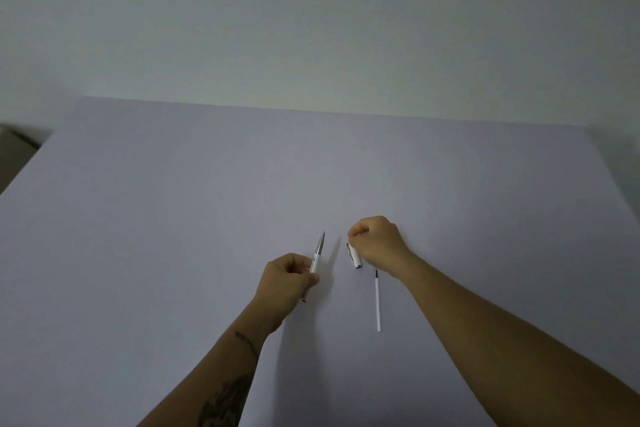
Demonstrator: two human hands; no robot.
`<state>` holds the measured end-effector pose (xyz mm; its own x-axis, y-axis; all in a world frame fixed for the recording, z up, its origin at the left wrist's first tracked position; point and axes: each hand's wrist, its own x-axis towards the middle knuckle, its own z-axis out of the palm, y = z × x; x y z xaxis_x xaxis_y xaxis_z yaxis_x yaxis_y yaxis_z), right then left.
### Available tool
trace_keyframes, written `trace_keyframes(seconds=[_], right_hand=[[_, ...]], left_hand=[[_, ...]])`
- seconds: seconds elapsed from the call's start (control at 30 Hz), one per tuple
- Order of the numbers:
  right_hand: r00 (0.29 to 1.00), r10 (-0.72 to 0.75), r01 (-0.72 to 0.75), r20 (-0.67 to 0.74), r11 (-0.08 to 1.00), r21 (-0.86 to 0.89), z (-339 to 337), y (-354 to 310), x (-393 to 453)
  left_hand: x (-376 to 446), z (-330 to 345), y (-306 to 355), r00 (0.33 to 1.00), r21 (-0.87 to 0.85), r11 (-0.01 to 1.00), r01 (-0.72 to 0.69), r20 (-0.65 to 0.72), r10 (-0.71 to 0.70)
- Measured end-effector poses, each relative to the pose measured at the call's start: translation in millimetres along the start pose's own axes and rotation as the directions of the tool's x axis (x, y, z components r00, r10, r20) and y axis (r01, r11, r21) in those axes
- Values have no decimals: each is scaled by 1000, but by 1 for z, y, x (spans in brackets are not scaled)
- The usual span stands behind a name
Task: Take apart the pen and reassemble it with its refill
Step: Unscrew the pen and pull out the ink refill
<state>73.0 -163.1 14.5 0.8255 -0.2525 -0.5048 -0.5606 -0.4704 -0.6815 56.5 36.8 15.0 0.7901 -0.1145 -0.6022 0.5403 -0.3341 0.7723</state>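
My left hand point(290, 274) grips a white pen body point(317, 255) with a silver pointed tip that angles up and away from me; its lower end is hidden in my fist. My right hand point(377, 241) is closed around a short white pen cap point(354, 255) with a silver clip, held just above the table. A thin white refill point(378, 303) with a dark tip lies on the table below my right hand, pointing away from me, touched by neither hand.
The work surface is a wide pale lilac table point(173, 218) against a plain wall point(311, 28). Its left edge drops off beside a brownish object point(15, 152) at the far left.
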Motion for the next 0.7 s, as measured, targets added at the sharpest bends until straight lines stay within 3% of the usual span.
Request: trace_keyframes(seconds=[0.1,0.17,0.47,0.7], right_hand=[[972,85,-138,220,961,240,-12,-13,-16],[958,92,-177,271,935,308,-18,-18,-24],[990,9,-68,138,901,427,-44,-13,-44],[993,-58,3,105,888,460,-59,-3,-56]], left_hand=[[-6,10,11,998,63,996,-63,-12,64],[-10,18,19,994,100,990,-104,-17,106],[-36,44,41,968,171,953,-248,16,249],[-52,63,43,961,150,950,-274,73,265]])
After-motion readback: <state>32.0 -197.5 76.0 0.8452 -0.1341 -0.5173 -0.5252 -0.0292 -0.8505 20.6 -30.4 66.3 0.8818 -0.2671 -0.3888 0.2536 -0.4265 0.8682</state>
